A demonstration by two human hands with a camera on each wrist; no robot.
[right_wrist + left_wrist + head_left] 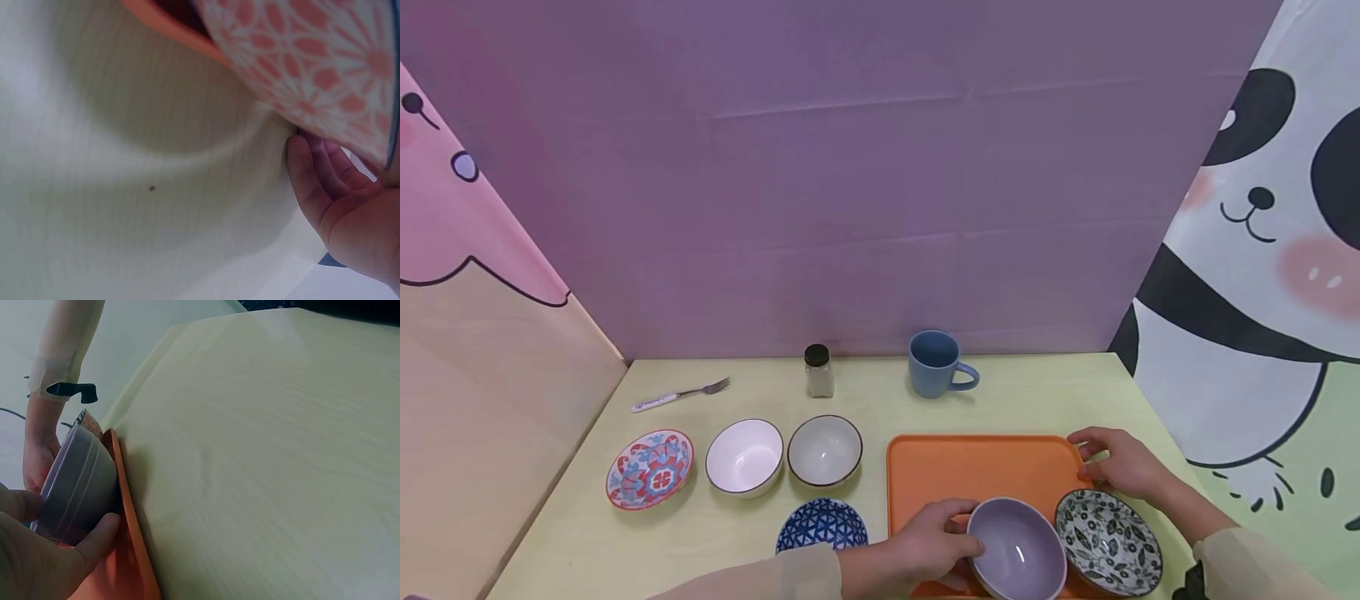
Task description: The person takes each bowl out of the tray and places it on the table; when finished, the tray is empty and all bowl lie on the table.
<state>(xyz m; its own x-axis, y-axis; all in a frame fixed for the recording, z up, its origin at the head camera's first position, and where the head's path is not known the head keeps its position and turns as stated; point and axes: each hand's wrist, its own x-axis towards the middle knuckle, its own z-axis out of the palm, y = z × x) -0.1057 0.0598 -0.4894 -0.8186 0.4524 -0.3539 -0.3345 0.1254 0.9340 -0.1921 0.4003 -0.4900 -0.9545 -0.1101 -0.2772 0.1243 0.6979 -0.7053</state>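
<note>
Lavender glaze fills the left hand's hold: the person's left hand (928, 542) grips a lavender bowl (1018, 554) by its left side, thumb and fingers closed about the wall. That bowl is over the near part of an orange tray (977, 467), and I can't quite make out whether its base rests on the tray or is held a little above it. Just right of it, a leaf-patterned bowl (1108, 542), dark leaves on white inside and coral flowers outside, reaches past the tray's right edge. The right hand (1120, 462) is at the tray's far right corner, behind that bowl, its fingers loosely extended and grasping neither bowl.

Left of the tray, partly hidden by the left forearm, is a blue-and-white bowl (822, 527) with a triangle pattern. Beyond it two plain dark-rimmed bowls stand close together, a greyish bowl (825, 452) and a white bowl (745, 457). Farther left is a red-and-blue patterned dish (650, 470), with a fork (681, 395) behind it, tines pointing right. Toward the back of the pale table (572, 533) stand a black-capped glass jar (819, 372) and a blue mug (933, 364), handle to the right. Behind everything hangs a purple backdrop (850, 208), and a panda print (1262, 200) covers the right side.
</note>
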